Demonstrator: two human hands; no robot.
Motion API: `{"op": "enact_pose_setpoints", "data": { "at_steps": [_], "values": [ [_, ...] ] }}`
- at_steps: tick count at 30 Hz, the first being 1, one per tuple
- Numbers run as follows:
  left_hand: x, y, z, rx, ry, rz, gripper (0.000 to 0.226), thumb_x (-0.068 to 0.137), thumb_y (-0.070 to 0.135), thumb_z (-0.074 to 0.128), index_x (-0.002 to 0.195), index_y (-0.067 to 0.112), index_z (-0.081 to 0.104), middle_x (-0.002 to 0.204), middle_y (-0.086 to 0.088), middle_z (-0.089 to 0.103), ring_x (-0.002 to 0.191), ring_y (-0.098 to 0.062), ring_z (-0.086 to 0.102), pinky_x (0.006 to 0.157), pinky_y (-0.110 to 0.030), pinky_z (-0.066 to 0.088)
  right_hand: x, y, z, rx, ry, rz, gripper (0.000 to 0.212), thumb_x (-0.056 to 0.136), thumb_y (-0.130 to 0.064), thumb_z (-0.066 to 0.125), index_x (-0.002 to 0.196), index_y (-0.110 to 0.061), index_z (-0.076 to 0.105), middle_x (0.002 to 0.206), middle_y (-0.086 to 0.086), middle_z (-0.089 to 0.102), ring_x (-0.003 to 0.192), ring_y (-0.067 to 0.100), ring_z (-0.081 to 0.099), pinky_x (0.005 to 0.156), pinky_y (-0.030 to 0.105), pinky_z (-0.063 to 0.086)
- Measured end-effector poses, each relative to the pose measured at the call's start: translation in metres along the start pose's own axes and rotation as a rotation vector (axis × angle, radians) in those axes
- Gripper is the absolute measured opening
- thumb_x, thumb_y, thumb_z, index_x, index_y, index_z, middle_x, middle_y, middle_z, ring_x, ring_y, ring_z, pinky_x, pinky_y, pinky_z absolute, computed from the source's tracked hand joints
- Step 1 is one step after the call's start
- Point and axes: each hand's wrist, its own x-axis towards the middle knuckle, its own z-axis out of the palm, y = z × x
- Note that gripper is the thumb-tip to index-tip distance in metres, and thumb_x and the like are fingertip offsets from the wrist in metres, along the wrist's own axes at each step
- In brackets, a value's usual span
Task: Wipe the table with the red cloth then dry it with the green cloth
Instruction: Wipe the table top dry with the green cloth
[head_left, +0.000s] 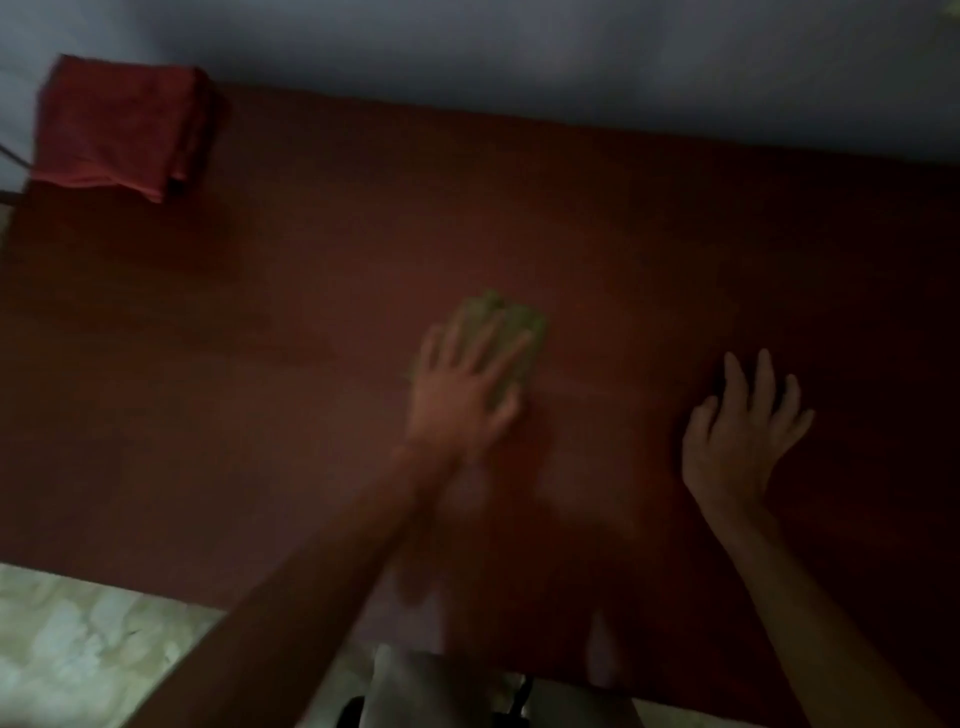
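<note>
A dark reddish-brown table (597, 218) fills most of the view. My left hand (462, 384) lies flat on a small green cloth (524, 332) near the middle of the table, fingers spread and pressing it down. My right hand (737, 431) rests to the right on the bare tabletop, fingers straight and spread, holding nothing. A folded red cloth (114, 124) sits on the far left corner of the table, well away from both hands. The picture is dim and blurred.
A pale wall (519, 47) runs behind the table's far edge. Light patterned floor (78, 649) shows below the near left edge. Something pale and dark sits at the bottom centre, under the near edge.
</note>
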Motion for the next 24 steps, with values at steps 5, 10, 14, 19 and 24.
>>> {"op": "enact_pose_setpoints", "data": {
  "at_steps": [5, 10, 14, 19, 24],
  "values": [
    [-0.063, -0.213, -0.046, 0.112, 0.024, -0.491, 0.06, 0.096, 0.05, 0.03, 0.151, 0.029, 0.039, 0.161, -0.009, 0.03, 0.149, -0.034, 0.022, 0.114, -0.051, 0.029, -0.022, -0.118, 0.031, 0.067, -0.037, -0.311, 0.052, 0.089, -0.029, 0.038, 0.14, -0.019, 0.048, 0.152, 0.01, 0.039, 0.138, 0.039, 0.031, 0.115, 0.056, 0.018],
    [-0.079, -0.268, -0.063, 0.068, 0.054, -0.951, 0.068, 0.089, 0.054, 0.027, 0.152, 0.032, 0.036, 0.163, -0.005, 0.025, 0.149, -0.042, 0.013, 0.117, -0.061, 0.013, -0.041, -0.236, 0.057, 0.069, -0.159, -0.496, 0.054, 0.092, -0.032, 0.032, 0.144, -0.027, 0.042, 0.156, 0.005, 0.032, 0.142, 0.036, 0.026, 0.118, 0.056, 0.015],
    [-0.055, -0.236, -0.054, 0.093, -0.012, -0.696, 0.065, 0.09, 0.056, 0.029, 0.151, 0.036, 0.035, 0.162, -0.004, 0.028, 0.147, -0.046, 0.017, 0.112, -0.072, 0.013, -0.051, -0.291, 0.074, -0.018, -0.147, -0.516, 0.053, 0.093, -0.035, 0.03, 0.144, -0.03, 0.042, 0.158, 0.003, 0.03, 0.144, 0.035, 0.025, 0.118, 0.057, 0.015],
    [-0.012, -0.141, -0.031, 0.083, -0.015, -0.048, 0.056, 0.096, 0.047, 0.038, 0.15, 0.034, 0.039, 0.16, 0.003, 0.032, 0.148, -0.039, 0.022, 0.111, -0.069, 0.017, -0.048, -0.289, 0.083, 0.027, -0.065, -0.431, 0.059, 0.084, -0.027, 0.035, 0.14, -0.013, 0.047, 0.155, 0.005, 0.037, 0.141, 0.033, 0.034, 0.118, 0.05, 0.02],
    [-0.004, -0.203, -0.039, 0.063, 0.003, 0.056, 0.058, 0.093, 0.052, 0.041, 0.15, 0.039, 0.039, 0.161, 0.003, 0.031, 0.149, -0.034, 0.023, 0.116, -0.058, 0.019, -0.047, -0.293, 0.085, 0.024, 0.026, -0.426, 0.051, 0.091, -0.022, 0.04, 0.14, -0.01, 0.048, 0.152, 0.011, 0.039, 0.137, 0.032, 0.037, 0.116, 0.046, 0.023]
  ]
}}
